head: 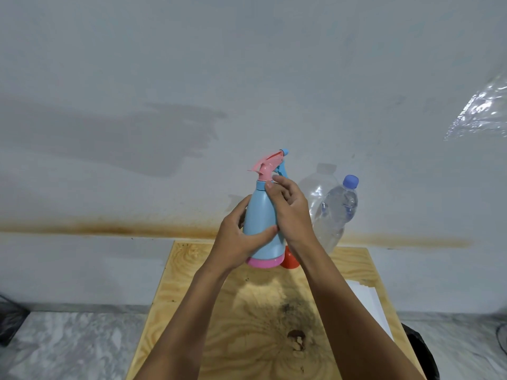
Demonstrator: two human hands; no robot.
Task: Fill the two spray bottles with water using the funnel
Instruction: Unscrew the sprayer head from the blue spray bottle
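In the head view, the person holds a blue spray bottle (260, 215) with both hands over the far part of a wooden table (208, 311). The bottle stands nearly upright, with its pink base band low and its pink spray head at the top, nozzle pointing right and away towards the wall (164, 64). I cannot tell whether the base rests on the table or hangs just above it.

The left hand (236, 239) grips the lower left of the bottle's body. Its thumb lies across the near face and its fingers curl round the far side. The right hand (290, 212) comes in from the right and wraps the upper body. Its fingertips reach the neck just below the pink collar, beside the blue trigger. The two hands are close together on the bottle, and the left thumb tip almost meets the heel of the right hand.

An orange funnel (288, 260) sits on the table just behind the bottle's base on the right, mostly hidden by the base and the right wrist. A clear water bottle (336, 212) with a blue cap stands at the far right of the table, near the wall and just right of the right hand, not touching it.

A white sheet (369, 300) lies along the table's right edge. A dark stain (296, 335) marks the wood nearer the person, between the forearms.
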